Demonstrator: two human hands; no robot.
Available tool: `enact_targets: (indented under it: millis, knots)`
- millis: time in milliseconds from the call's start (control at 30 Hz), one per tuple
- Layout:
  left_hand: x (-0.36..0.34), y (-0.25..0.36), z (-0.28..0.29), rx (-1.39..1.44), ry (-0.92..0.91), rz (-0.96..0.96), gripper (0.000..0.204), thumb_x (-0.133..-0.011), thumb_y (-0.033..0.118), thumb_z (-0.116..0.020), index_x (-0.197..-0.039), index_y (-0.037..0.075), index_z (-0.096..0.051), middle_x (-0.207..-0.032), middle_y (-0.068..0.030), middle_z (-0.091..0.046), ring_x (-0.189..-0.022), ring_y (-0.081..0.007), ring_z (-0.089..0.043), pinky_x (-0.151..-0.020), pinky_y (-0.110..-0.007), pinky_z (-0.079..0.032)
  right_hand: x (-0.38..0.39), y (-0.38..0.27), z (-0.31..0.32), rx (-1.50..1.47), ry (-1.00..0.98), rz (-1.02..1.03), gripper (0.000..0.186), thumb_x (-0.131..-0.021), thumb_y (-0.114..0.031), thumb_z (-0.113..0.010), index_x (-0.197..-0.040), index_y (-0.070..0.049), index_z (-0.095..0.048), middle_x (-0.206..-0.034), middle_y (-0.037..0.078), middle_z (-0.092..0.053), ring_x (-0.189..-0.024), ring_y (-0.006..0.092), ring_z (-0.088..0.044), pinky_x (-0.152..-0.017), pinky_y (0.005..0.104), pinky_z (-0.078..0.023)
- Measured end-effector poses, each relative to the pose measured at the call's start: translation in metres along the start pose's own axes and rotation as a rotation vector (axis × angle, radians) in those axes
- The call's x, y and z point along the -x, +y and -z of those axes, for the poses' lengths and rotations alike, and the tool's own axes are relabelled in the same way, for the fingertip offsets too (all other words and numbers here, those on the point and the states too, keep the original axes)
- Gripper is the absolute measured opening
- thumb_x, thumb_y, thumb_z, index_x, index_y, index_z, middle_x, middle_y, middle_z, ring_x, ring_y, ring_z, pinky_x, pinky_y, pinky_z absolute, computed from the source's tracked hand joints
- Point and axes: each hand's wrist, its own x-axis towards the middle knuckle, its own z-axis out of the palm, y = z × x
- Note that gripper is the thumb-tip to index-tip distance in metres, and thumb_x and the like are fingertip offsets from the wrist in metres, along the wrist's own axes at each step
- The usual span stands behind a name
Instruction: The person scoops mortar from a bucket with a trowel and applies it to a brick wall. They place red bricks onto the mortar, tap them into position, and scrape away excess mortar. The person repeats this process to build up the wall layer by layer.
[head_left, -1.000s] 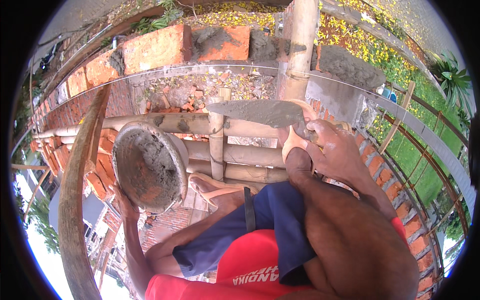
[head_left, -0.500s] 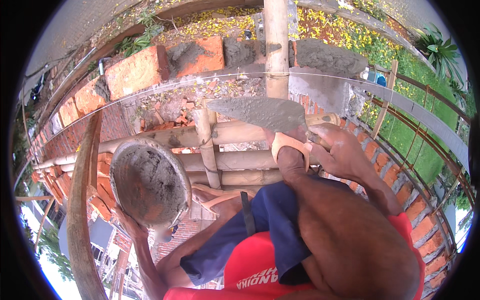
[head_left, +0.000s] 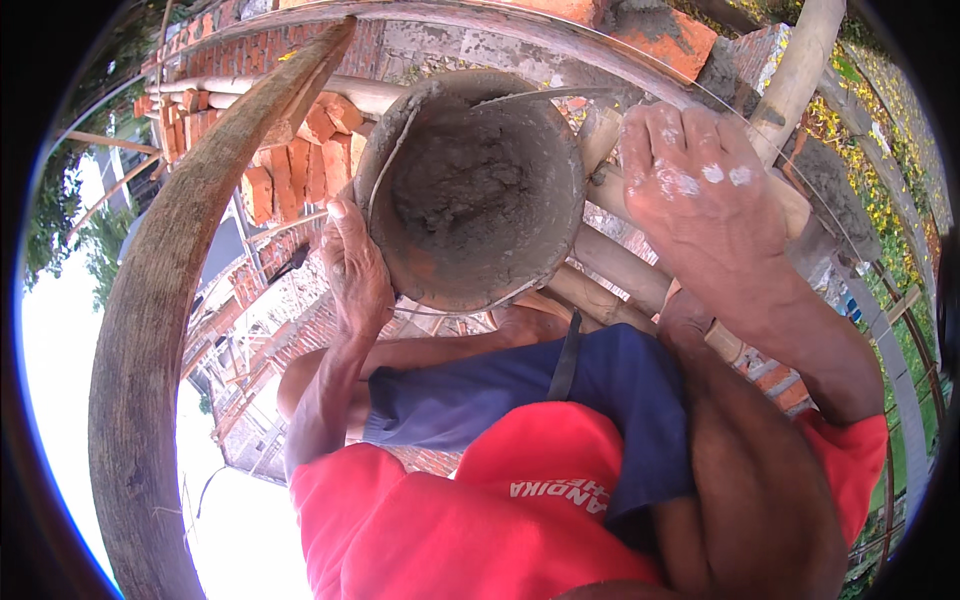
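Note:
A round bucket [head_left: 470,270] with wet grey mortar [head_left: 465,180] inside stands tilted in front of me. My left hand [head_left: 355,265] grips its left side, thumb up near the rim, where a thin wire handle hangs. Just right of the bucket, my right hand [head_left: 705,180] is closed with its back up and pale mortar specks on the knuckles. It holds a trowel [head_left: 550,95], whose blade shows nearly edge-on as a thin grey strip over the far rim. The trowel's handle is hidden under my fingers.
A curved wooden post [head_left: 160,300] rises close on my left. Bamboo poles [head_left: 620,265] run beneath my legs, and another bamboo pole [head_left: 800,80] stands far right. Stacked bricks [head_left: 300,165] lie beyond the post. A brick wall top with mortar [head_left: 665,40] runs along the far side.
The view has swung left, bringing the bucket to the middle. My right hand has moved from beside my foot to the bucket, and the trowel's mortar-covered face has turned out of sight.

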Motion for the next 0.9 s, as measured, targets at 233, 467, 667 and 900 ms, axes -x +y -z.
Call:
enact_targets:
  millis: [233, 467, 667, 900]
  knots:
    - [0.009, 0.006, -0.010, -0.108, -0.018, -0.011, 0.067, -0.116, 0.049, -0.023, -0.145, -0.002, -0.056, -0.127, -0.0121, -0.070, -0.113, -0.0176, -0.064, -0.099, -0.034, -0.052, -0.013, -0.037, -0.013, -0.273, -0.311, 0.167, 0.027, -0.074, -0.014, -0.070, -0.095, 0.002, -0.072, -0.087, 0.010, -0.068, -0.086, 0.0206, -0.069, -0.070, 0.0342, -0.054]
    - [0.010, 0.008, -0.012, -0.176, -0.039, -0.034, 0.066, -0.116, 0.048, -0.020, -0.138, -0.003, -0.056, -0.117, -0.0115, -0.067, -0.106, -0.0178, -0.062, -0.093, -0.034, -0.049, -0.003, -0.027, -0.009, -0.568, -0.396, 0.231, 0.008, -0.080, -0.011, -0.071, -0.078, -0.007, -0.078, -0.080, 0.012, -0.074, -0.086, 0.0259, -0.076, -0.072, 0.0365, -0.059]
    - [0.011, 0.005, -0.019, -0.203, 0.089, -0.140, 0.064, -0.116, 0.048, -0.027, -0.107, -0.003, -0.066, -0.076, 0.0038, -0.048, -0.073, -0.0060, -0.041, -0.063, -0.028, -0.037, -0.002, -0.026, -0.007, -0.804, -0.556, 0.240, 0.017, -0.079, -0.005, -0.068, -0.091, 0.006, -0.073, -0.087, 0.022, -0.074, -0.087, 0.0357, -0.076, -0.075, 0.0457, -0.059]
    - [0.009, 0.006, -0.018, -0.160, 0.049, -0.106, 0.066, -0.116, 0.048, -0.025, -0.127, -0.005, -0.064, -0.087, -0.0010, -0.059, -0.081, -0.0082, -0.049, -0.076, -0.026, -0.044, 0.001, -0.039, -0.016, -0.896, -0.624, 0.114, 0.013, -0.076, -0.005, -0.069, -0.083, 0.004, -0.075, -0.083, 0.024, -0.073, -0.082, 0.0403, -0.074, -0.074, 0.0491, -0.059]
